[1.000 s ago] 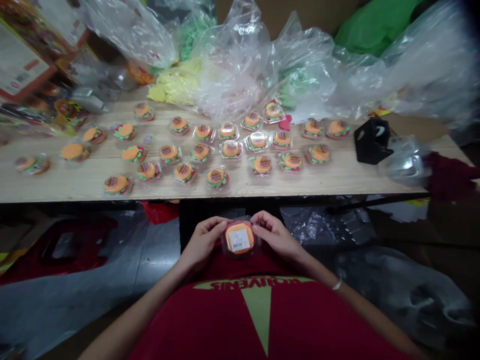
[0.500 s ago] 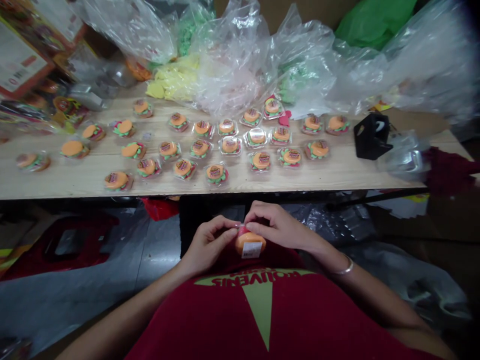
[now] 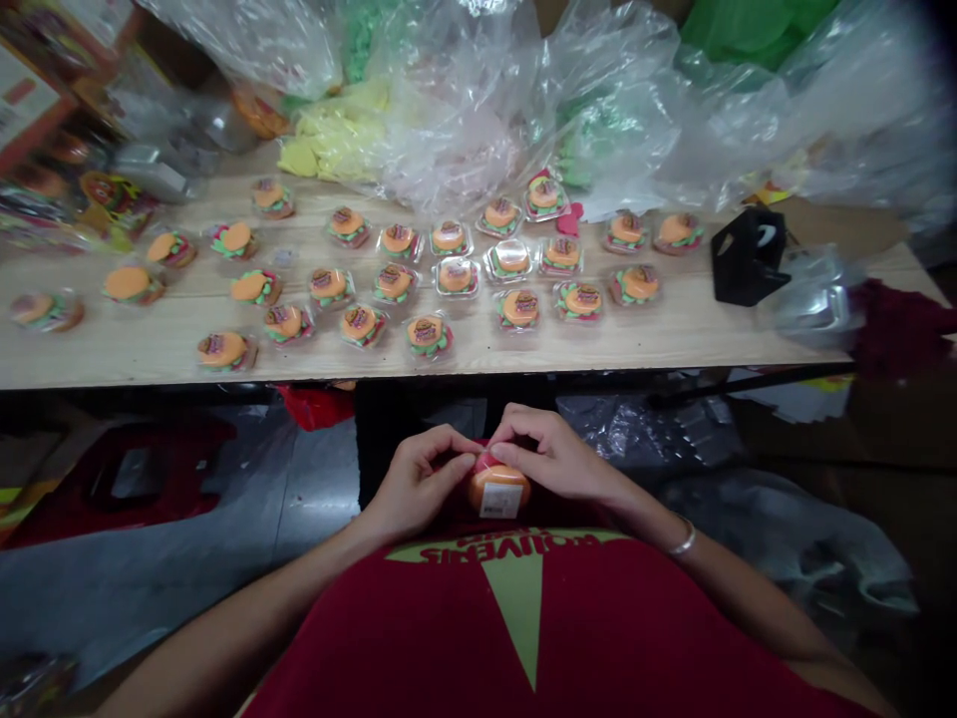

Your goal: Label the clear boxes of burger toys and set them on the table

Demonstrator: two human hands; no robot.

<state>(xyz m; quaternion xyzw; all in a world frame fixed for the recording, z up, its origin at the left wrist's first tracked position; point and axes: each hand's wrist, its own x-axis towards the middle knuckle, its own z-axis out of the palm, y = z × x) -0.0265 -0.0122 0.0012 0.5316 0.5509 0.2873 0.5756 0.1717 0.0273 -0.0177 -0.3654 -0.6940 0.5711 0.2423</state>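
Both my hands meet in my lap below the table edge, pinching one burger-shaped toy in a clear plastic case (image 3: 499,489). Its orange underside with a white barcode label faces me. My left hand (image 3: 415,479) grips the case's left top edge with thumb and forefinger. My right hand (image 3: 549,454) pinches its top right, fingers curled over it. A bracelet sits on my right wrist.
A wooden table (image 3: 673,344) holds several packaged burger toys (image 3: 426,334) in rows. Crumpled clear plastic bags (image 3: 464,110) with yellow and green pieces lie behind. A black holder (image 3: 748,254) stands at right, printed boxes (image 3: 30,100) at left. A red stool (image 3: 120,479) is under the table.
The case has tipped from label-up to on edge, and my fingers have closed over its top. The view has shifted slightly down the table.
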